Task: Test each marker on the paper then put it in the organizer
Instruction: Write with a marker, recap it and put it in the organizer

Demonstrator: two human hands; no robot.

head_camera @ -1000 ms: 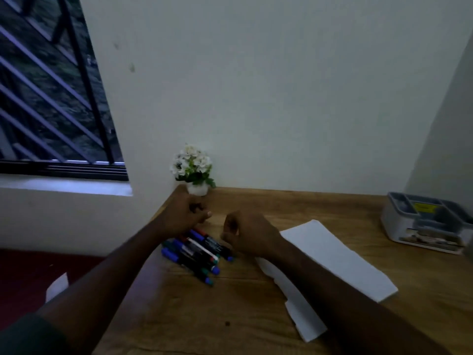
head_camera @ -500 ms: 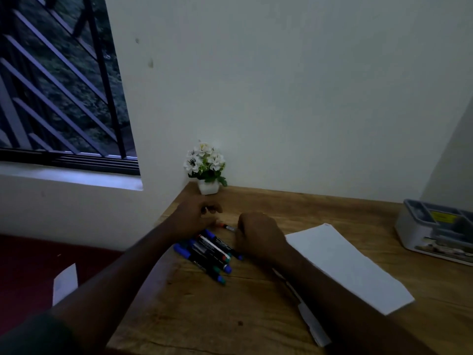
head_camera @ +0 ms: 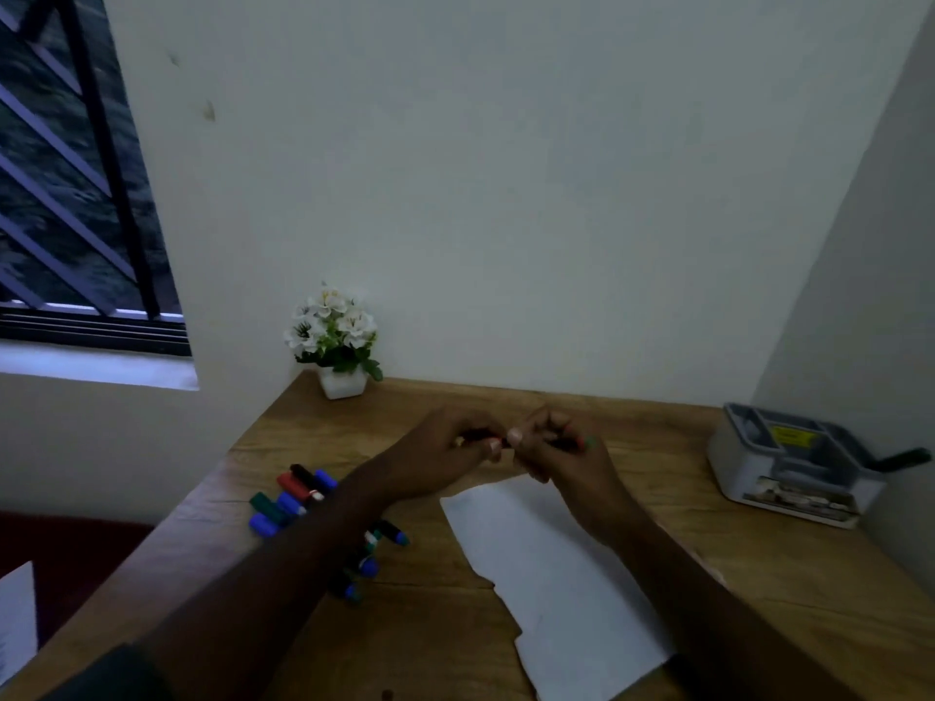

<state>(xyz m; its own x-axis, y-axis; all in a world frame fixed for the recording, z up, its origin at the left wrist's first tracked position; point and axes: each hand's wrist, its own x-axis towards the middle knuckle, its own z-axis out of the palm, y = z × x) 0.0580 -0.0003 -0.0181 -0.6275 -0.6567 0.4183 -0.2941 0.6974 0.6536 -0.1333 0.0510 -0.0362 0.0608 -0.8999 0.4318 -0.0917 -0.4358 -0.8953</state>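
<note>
While the paper (head_camera: pixel 551 564) lies near on the surface (head_camera: pixel 440 634), ready for a test stroke, the marker pile (head_camera: pixel 313 518) waits left; farther, left hand (head_camera: pixel 445 450) and right hand (head_camera: pixel 554 447) both grip one marker (head_camera: pixel 480 437), probably uncapping it; the organizer (head_camera: pixel 789 468) sits far right.

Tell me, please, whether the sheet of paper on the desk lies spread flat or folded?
Spread flat: the white paper lies open on the wooden desk with no fold showing, though its near left edge looks torn. Both forearms hide parts of it.
</note>
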